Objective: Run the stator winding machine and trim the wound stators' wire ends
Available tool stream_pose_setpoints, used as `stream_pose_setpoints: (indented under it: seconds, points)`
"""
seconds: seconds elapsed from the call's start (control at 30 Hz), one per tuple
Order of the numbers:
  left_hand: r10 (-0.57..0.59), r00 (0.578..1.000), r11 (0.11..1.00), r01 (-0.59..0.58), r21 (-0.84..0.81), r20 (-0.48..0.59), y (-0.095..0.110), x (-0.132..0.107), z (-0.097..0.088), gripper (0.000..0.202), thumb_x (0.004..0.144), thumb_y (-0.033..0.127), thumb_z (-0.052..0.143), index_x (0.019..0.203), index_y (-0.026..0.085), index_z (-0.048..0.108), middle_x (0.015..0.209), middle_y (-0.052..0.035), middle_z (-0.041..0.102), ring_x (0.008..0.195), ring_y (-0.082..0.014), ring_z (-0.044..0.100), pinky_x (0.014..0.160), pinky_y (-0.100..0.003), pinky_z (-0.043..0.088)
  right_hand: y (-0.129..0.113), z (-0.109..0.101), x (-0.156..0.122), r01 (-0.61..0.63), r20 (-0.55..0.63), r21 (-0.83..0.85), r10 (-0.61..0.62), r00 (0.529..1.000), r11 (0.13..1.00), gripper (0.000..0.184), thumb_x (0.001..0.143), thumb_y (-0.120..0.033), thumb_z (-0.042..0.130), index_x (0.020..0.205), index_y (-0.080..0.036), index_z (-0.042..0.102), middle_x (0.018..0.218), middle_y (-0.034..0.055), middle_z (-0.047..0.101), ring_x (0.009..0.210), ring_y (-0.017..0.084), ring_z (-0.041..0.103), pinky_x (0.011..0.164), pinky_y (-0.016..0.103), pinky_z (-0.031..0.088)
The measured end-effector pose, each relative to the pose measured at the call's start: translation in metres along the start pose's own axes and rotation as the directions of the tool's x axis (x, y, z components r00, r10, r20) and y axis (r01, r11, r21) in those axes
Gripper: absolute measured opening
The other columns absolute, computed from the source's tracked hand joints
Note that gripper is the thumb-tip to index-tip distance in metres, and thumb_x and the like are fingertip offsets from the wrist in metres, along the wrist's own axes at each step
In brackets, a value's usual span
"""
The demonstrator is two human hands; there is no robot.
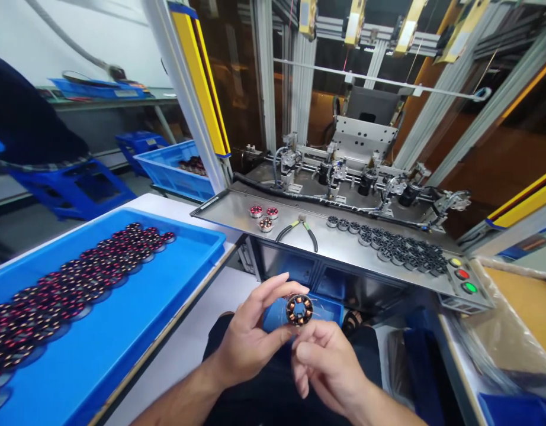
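My left hand (254, 332) grips a wound motor stator (299, 309) between thumb and fingers, above my lap. The stator is a dark ring with copper coils facing me, and thin loose wire ends stick out around it. Just below and to the right is my right hand (324, 361), fingers curled, thumb pressed to the forefinger close to the stator's lower rim. Whatever lies in that pinch is too small to name. Green-and-black cutting pliers (301, 228) rest with handles spread on the metal ledge (228, 212), beside three wound stators (266, 224).
Left, a blue tray (166, 278) holds many wound stators (77, 281). Bare black cores (397, 245) line the ledge before the winding machine (339, 168). Push buttons (463, 274) sit at right. Below my hands is a blue bin (333, 307). A seated person (33, 118) is at far left.
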State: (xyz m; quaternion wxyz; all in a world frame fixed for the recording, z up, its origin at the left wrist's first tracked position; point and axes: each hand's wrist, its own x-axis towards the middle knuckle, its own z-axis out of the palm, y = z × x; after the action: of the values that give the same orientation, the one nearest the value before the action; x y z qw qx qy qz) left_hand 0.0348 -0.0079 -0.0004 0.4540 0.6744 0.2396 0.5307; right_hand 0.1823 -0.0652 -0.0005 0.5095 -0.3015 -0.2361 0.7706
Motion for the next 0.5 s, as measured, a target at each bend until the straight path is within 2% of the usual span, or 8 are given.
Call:
stream_pose_setpoints:
  seconds: [0.07, 0.13, 0.23, 0.3, 0.37, 0.43, 0.5]
  points:
    - [-0.058, 0.998, 0.997, 0.057, -0.048, -0.013, 0.001, 0.001, 0.001, 0.070, 0.083, 0.009, 0.072, 0.142, 0.031, 0.041, 0.122, -0.0036, 0.071, 0.112, -0.0163, 0.066, 0.102, -0.027, 0.048, 0.001, -0.003, -0.007, 0.012, -0.027, -0.032, -0.013, 1.000, 0.999, 0.036, 0.062, -0.037, 0.090, 0.066, -0.012, 0.064, 0.043, -0.0006, 0.061, 0.029, 0.005, 0.047, 0.031, 0.013, 0.034]
    - [-0.150, 0.989, 0.981, 0.146, -0.126, -0.021, 0.004, 0.002, 0.001, 0.072, 0.085, 0.012, 0.071, 0.144, 0.033, 0.036, 0.123, -0.0035, 0.071, 0.111, -0.0154, 0.066, 0.100, -0.026, 0.050, 0.003, -0.009, -0.014, 0.011, 0.009, -0.083, -0.011, 1.000, 0.996, 0.034, 0.062, -0.036, 0.089, 0.064, -0.012, 0.065, 0.040, -0.0022, 0.058, 0.027, 0.004, 0.043, 0.030, 0.012, 0.030]
    - [-0.244, 0.970, 0.943, 0.240, -0.231, 0.016, 0.006, 0.002, 0.000, 0.075, 0.088, 0.015, 0.069, 0.147, 0.036, 0.027, 0.127, -0.0041, 0.069, 0.109, -0.0149, 0.067, 0.099, -0.027, 0.051, -0.004, -0.018, -0.017, 0.022, 0.076, -0.185, -0.008, 0.997, 0.983, 0.034, 0.063, -0.039, 0.088, 0.068, -0.012, 0.068, 0.044, -0.0005, 0.061, 0.031, 0.006, 0.049, 0.033, 0.015, 0.035]
    - [-0.244, 0.968, 0.932, 0.253, -0.262, 0.065, 0.006, 0.000, -0.001, 0.073, 0.091, 0.016, 0.065, 0.148, 0.038, 0.024, 0.130, -0.0044, 0.067, 0.109, -0.0147, 0.067, 0.100, -0.028, 0.050, -0.017, -0.020, -0.015, 0.077, 0.064, -0.244, -0.063, 0.996, 0.967, 0.041, 0.067, -0.049, 0.085, 0.075, -0.011, 0.071, 0.056, 0.0048, 0.068, 0.040, 0.010, 0.058, 0.041, 0.019, 0.044]
    - [-0.216, 0.967, 0.933, 0.245, -0.263, 0.133, 0.005, -0.003, -0.003, 0.071, 0.094, 0.015, 0.060, 0.149, 0.041, 0.023, 0.134, -0.0047, 0.064, 0.112, -0.0151, 0.066, 0.101, -0.028, 0.050, -0.033, -0.016, -0.013, 0.135, 0.025, -0.300, -0.134, 0.991, 0.944, 0.049, 0.072, -0.058, 0.078, 0.078, -0.010, 0.071, 0.063, 0.0072, 0.070, 0.047, 0.011, 0.061, 0.048, 0.022, 0.048]
    - [-0.180, 0.962, 0.940, 0.230, -0.253, 0.206, 0.004, -0.007, -0.004, 0.069, 0.096, 0.015, 0.056, 0.149, 0.043, 0.023, 0.138, -0.0055, 0.061, 0.116, -0.0167, 0.064, 0.103, -0.030, 0.048, -0.046, -0.010, -0.010, 0.142, -0.004, -0.347, -0.153, 0.988, 0.927, 0.047, 0.077, -0.057, 0.074, 0.073, -0.011, 0.067, 0.059, 0.0043, 0.066, 0.046, 0.010, 0.057, 0.048, 0.021, 0.046]
    - [-0.159, 0.956, 0.940, 0.224, -0.259, 0.248, 0.005, -0.009, -0.002, 0.067, 0.098, 0.015, 0.053, 0.150, 0.044, 0.022, 0.140, -0.0063, 0.059, 0.121, -0.0181, 0.061, 0.107, -0.033, 0.046, -0.051, -0.004, -0.007, 0.113, -0.027, -0.357, -0.131, 0.991, 0.927, 0.042, 0.079, -0.050, 0.076, 0.066, -0.013, 0.062, 0.052, 0.0000, 0.060, 0.042, 0.007, 0.051, 0.044, 0.018, 0.041]
